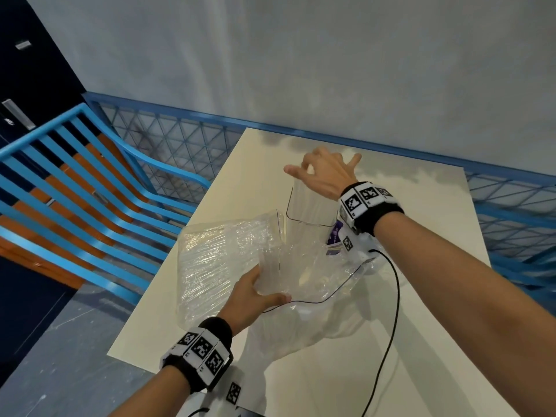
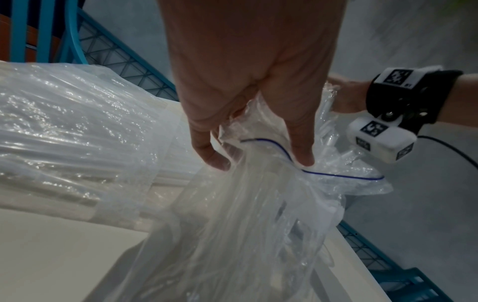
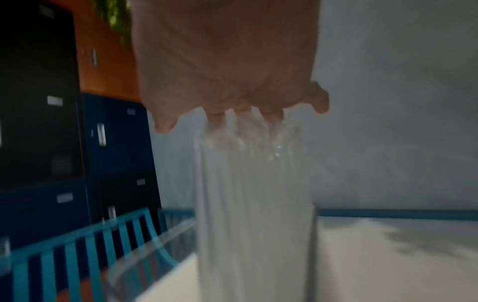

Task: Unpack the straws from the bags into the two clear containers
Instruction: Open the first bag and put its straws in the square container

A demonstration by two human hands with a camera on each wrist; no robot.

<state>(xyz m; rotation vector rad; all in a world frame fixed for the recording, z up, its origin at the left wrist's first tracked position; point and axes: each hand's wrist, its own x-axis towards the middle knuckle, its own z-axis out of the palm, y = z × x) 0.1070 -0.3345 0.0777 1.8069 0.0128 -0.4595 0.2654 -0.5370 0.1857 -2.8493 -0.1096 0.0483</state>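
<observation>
Left hand (image 1: 251, 299) at six o'clock on the cream surface (image 1: 421, 341), grip clamped on the mouth of a clear zip bag (image 2: 258, 214), thumb and fingers pinching the plastic beside its blue seal line (image 2: 336, 174). At nine o'clock of that hand, a second bag (image 1: 210, 260) packed with clear straws, lying flat. Right hand (image 1: 326, 173) at twelve o'clock above the clear container (image 1: 307, 212), grip apart, fingers spread over the tops of a bundle of straws (image 3: 253, 194) standing upright inside it. Blue bench (image 1: 90, 191) at nine o'clock off the surface. Black cable (image 1: 391, 311) trailing at four o'clock.
</observation>
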